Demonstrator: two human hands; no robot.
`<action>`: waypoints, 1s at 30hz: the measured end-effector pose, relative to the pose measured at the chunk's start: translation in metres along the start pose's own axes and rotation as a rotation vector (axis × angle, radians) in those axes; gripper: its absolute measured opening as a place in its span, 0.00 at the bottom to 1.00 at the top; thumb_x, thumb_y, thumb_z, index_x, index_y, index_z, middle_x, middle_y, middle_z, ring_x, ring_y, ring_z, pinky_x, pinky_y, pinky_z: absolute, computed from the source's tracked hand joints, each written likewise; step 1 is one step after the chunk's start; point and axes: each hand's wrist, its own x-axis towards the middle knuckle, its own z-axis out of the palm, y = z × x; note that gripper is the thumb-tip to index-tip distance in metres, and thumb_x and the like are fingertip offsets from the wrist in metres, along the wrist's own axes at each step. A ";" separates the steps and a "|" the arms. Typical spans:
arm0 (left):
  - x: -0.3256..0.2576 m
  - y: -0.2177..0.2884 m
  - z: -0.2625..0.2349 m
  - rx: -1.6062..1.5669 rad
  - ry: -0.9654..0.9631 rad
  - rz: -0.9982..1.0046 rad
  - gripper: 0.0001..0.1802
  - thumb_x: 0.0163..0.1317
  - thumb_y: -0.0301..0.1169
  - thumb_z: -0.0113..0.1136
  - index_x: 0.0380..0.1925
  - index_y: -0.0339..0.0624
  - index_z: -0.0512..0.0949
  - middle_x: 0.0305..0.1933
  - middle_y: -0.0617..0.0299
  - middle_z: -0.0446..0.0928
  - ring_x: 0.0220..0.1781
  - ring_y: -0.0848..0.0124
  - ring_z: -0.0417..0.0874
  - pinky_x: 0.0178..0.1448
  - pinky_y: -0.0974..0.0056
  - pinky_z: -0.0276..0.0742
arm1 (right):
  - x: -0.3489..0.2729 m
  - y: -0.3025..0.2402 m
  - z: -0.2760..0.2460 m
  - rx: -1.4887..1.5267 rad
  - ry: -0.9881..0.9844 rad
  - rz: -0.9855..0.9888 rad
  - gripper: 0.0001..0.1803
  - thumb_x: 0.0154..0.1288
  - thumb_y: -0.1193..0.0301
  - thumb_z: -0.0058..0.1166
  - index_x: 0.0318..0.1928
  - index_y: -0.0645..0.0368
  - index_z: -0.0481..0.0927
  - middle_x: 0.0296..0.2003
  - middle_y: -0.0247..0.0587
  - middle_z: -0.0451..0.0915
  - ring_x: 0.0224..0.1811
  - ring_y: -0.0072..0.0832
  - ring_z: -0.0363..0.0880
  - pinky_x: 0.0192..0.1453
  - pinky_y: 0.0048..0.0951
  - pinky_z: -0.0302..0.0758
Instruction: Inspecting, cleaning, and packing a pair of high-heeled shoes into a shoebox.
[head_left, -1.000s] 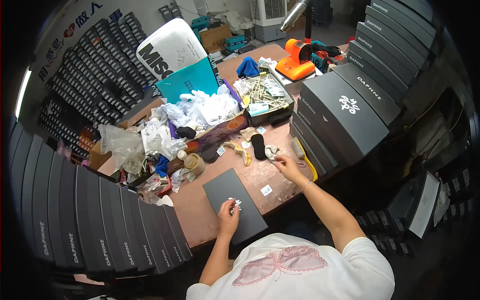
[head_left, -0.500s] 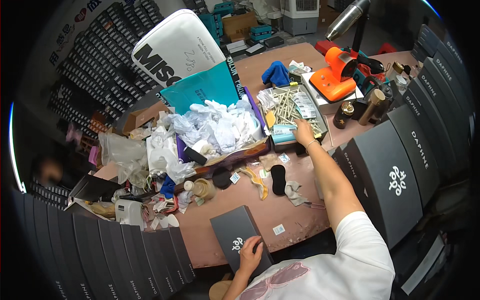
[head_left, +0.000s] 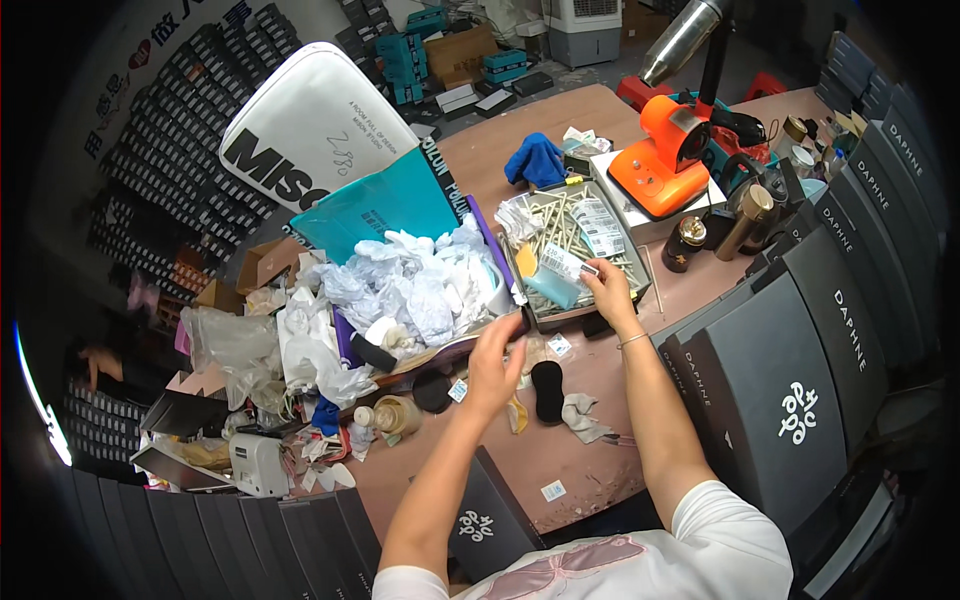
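Note:
My right hand (head_left: 608,292) pinches the edge of a white and light-blue label sheet (head_left: 562,272). The sheet is tilted up over a shallow box of thin pale sticks (head_left: 560,218), where other printed labels also lie. My left hand (head_left: 495,368) is raised above the table by the near rim of the crumpled-paper box; its fingers are apart and it holds nothing. A dark grey lidded shoebox (head_left: 490,515) lies at the table's near edge, partly hidden behind my left forearm.
Crumpled white paper (head_left: 420,285) fills a purple-edged box. An orange heat-gun stand (head_left: 655,165) rises at the far right. A glue bottle (head_left: 395,415), a black oval pad (head_left: 548,392) and a cloth scrap (head_left: 583,417) lie nearer. Stacked grey shoeboxes (head_left: 770,390) flank the right side.
My left hand has left the shoebox and moved up and forward toward the paper box. My right hand has lifted the label sheet's edge off the sticks.

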 end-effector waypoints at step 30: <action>0.013 -0.037 0.022 -2.134 -0.137 -0.732 0.12 0.64 0.32 0.52 0.44 0.35 0.73 0.37 0.53 0.72 0.31 0.69 0.72 0.40 0.65 0.75 | -0.347 -0.144 -0.071 0.096 -0.282 0.151 0.09 0.60 0.75 0.60 0.41 0.62 0.78 0.34 0.43 0.81 0.35 0.31 0.82 0.40 0.30 0.77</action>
